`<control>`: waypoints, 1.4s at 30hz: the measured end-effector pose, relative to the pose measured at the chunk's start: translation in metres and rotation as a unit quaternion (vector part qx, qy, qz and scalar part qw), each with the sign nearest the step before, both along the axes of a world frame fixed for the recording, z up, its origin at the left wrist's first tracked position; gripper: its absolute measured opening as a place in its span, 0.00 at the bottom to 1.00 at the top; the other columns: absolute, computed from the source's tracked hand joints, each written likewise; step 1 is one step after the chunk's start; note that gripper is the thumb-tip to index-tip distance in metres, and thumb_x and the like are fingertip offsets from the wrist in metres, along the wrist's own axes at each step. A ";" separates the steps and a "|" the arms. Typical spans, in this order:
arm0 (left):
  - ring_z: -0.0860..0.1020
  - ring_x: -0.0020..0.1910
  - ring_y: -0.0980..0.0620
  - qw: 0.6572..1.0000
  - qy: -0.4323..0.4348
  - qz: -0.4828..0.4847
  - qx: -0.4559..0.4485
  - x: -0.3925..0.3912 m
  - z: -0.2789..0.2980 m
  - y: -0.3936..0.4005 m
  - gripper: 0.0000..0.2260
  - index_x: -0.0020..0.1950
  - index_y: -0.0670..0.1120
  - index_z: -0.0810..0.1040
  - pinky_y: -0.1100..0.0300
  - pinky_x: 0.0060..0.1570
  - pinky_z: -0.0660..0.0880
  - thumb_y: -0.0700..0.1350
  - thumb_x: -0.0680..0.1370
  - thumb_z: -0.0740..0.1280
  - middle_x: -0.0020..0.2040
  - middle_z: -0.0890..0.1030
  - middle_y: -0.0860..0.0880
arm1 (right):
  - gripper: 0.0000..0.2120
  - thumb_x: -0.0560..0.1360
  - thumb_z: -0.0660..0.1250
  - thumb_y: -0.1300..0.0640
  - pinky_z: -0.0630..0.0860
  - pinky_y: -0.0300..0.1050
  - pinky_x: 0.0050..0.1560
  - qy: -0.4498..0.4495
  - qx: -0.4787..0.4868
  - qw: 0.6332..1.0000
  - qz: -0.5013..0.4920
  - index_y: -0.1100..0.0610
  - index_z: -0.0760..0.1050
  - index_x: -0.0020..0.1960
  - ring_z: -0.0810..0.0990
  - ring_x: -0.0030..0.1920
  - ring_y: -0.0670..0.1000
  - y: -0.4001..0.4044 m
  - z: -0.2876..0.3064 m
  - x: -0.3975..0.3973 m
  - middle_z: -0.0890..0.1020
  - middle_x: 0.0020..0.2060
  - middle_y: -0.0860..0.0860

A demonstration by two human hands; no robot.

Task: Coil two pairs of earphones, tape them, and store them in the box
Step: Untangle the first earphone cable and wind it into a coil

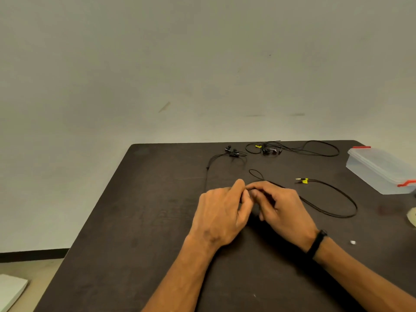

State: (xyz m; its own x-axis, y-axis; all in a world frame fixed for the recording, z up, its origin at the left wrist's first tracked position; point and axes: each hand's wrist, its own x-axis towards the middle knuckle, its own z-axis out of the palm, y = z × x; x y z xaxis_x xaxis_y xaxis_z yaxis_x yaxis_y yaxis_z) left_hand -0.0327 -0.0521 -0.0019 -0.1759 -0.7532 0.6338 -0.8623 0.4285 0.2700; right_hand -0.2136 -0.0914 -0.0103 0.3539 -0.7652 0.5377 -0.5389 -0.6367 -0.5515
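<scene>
Both hands meet at the middle of the dark bench [135,221], left hand [221,213] and right hand [283,208] pinching the black earphone cable [333,194] between curled fingertips. Its loop trails toward 3 o'clock, its earbuds [231,151] lying at 12 o'clock. A second pair of earphones [292,149] lies at 1 o'clock, and the clear lidded box [380,170] sits at 2 o'clock.
</scene>
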 end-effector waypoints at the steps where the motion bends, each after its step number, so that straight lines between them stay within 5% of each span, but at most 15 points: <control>1: 0.70 0.27 0.52 1.000 0.015 0.005 0.000 0.001 0.000 0.000 0.09 0.46 0.52 0.67 0.51 0.29 0.71 0.52 0.84 0.55 0.30 0.70 0.55 | 0.09 0.83 0.67 0.62 0.76 0.32 0.37 -0.031 0.027 0.999 -0.015 0.52 0.82 0.59 0.83 0.30 0.44 -0.003 -0.002 -0.001 0.85 0.40 0.37; 10: 0.68 0.24 0.51 0.997 0.066 0.037 -0.012 0.010 0.005 0.000 0.11 0.40 0.50 0.68 0.56 0.26 0.65 0.47 0.82 0.59 0.26 0.68 0.54 | 0.06 0.84 0.65 0.63 0.73 0.37 0.24 -0.350 0.216 0.904 -0.117 0.61 0.82 0.53 0.78 0.25 0.47 -0.028 0.001 -0.014 0.88 0.38 0.55; 17: 0.65 0.25 0.52 0.998 0.037 0.055 0.005 0.002 0.009 0.017 0.11 0.39 0.51 0.66 0.58 0.25 0.63 0.47 0.82 0.60 0.27 0.65 0.55 | 0.07 0.82 0.63 0.69 0.76 0.35 0.27 -0.542 0.292 0.775 -0.142 0.68 0.78 0.57 0.81 0.26 0.46 -0.043 0.015 -0.034 0.87 0.44 0.61; 19: 0.65 0.25 0.52 0.998 0.016 0.053 0.013 -0.001 0.009 0.021 0.11 0.39 0.51 0.65 0.57 0.25 0.64 0.47 0.82 0.60 0.27 0.65 0.55 | 0.13 0.82 0.63 0.68 0.75 0.36 0.26 -0.469 0.267 0.825 -0.166 0.69 0.76 0.65 0.79 0.25 0.46 -0.040 0.013 -0.037 0.88 0.40 0.57; 21: 0.66 0.24 0.51 0.997 0.025 0.070 0.011 -0.001 0.009 0.021 0.12 0.39 0.51 0.65 0.55 0.24 0.65 0.47 0.82 0.60 0.26 0.66 0.55 | 0.28 0.81 0.63 0.65 0.76 0.37 0.28 -0.295 0.186 0.923 -0.161 0.55 0.65 0.80 0.80 0.25 0.46 -0.029 0.011 -0.036 0.88 0.34 0.51; 23: 0.66 0.24 0.50 0.996 0.031 0.089 0.005 -0.002 0.010 0.019 0.11 0.39 0.50 0.66 0.53 0.25 0.66 0.47 0.82 0.60 0.26 0.67 0.54 | 0.39 0.78 0.64 0.62 0.80 0.38 0.35 -0.131 0.104 0.983 -0.075 0.40 0.54 0.83 0.82 0.28 0.45 -0.013 0.010 -0.027 0.87 0.32 0.47; 26: 0.66 0.27 0.53 0.997 0.006 0.080 -0.002 -0.008 0.010 0.022 0.10 0.41 0.50 0.67 0.55 0.27 0.66 0.47 0.82 0.61 0.29 0.69 0.55 | 0.29 0.79 0.64 0.56 0.81 0.47 0.39 0.038 -0.012 0.998 0.054 0.40 0.65 0.78 0.80 0.31 0.44 0.010 0.005 -0.003 0.80 0.29 0.40; 28: 0.66 0.28 0.55 0.998 -0.004 0.069 -0.004 -0.011 0.011 0.025 0.09 0.42 0.51 0.68 0.56 0.27 0.66 0.48 0.82 0.61 0.30 0.69 0.57 | 0.17 0.81 0.62 0.53 0.80 0.50 0.39 0.033 -0.037 0.995 0.089 0.45 0.74 0.69 0.80 0.34 0.44 0.019 0.004 0.006 0.79 0.32 0.38; 32: 0.67 0.27 0.55 0.996 -0.039 0.081 -0.019 -0.008 0.014 0.020 0.10 0.43 0.49 0.70 0.54 0.28 0.68 0.50 0.82 0.59 0.30 0.69 0.57 | 0.12 0.85 0.62 0.58 0.81 0.49 0.48 -0.011 -0.035 0.994 0.101 0.53 0.79 0.65 0.85 0.46 0.46 0.017 0.004 0.008 0.87 0.49 0.46; 37: 0.68 0.25 0.52 0.993 -0.059 0.101 -0.005 -0.011 0.014 0.020 0.11 0.40 0.50 0.70 0.55 0.27 0.66 0.50 0.82 0.58 0.27 0.71 0.54 | 0.08 0.84 0.63 0.61 0.81 0.47 0.41 -0.061 0.000 0.996 0.070 0.54 0.80 0.59 0.81 0.36 0.42 0.006 0.000 0.002 0.86 0.42 0.44; 42: 0.71 0.24 0.50 0.993 0.009 0.116 0.029 -0.019 0.009 0.012 0.12 0.38 0.50 0.71 0.55 0.28 0.68 0.51 0.80 0.58 0.26 0.72 0.53 | 0.09 0.84 0.63 0.61 0.81 0.46 0.37 -0.173 0.068 0.982 -0.008 0.51 0.81 0.54 0.83 0.29 0.44 -0.016 0.000 -0.004 0.87 0.39 0.42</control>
